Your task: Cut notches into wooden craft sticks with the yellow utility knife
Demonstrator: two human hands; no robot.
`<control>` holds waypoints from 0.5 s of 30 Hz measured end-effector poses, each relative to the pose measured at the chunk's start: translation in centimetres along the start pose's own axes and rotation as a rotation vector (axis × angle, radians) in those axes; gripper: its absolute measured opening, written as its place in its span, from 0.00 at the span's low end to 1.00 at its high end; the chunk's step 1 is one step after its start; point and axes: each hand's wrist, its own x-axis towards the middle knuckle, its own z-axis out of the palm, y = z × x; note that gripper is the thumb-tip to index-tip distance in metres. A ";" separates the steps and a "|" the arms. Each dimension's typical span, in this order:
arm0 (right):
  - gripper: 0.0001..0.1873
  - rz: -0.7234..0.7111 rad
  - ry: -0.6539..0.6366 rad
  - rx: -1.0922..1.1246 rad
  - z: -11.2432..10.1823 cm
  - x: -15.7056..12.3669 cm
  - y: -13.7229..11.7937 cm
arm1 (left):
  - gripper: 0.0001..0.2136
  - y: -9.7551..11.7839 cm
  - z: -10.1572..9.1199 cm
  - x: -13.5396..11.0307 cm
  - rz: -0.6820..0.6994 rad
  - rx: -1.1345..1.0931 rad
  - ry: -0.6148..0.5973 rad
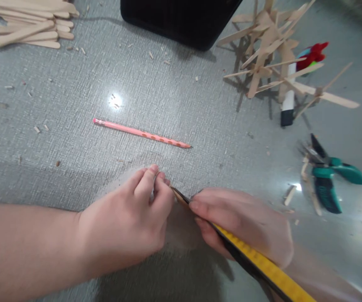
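Observation:
My left hand is closed, its fingertips pinched on the end of a narrow tan strip that looks like a wooden craft stick. Just right of it, my right hand wraps round a long yellow-and-black tool with a thin dark front end. That dark end lies along the tan strip between my hands; exactly where they touch is hidden by fingers and blur. Above my hands a pink pencil rests on the table, tip to the right.
Craft sticks are piled at the upper left. A black object stands at the top edge. On the right are a glued stick structure, a white marker-like tube, a red fuzzy piece and green-handled pliers. Wood scraps dot the table.

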 end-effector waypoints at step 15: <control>0.20 0.293 -0.150 0.158 -0.5 -0.4 -1.2 | 0.13 0.1 0.1 -0.2 0.001 0.007 -0.001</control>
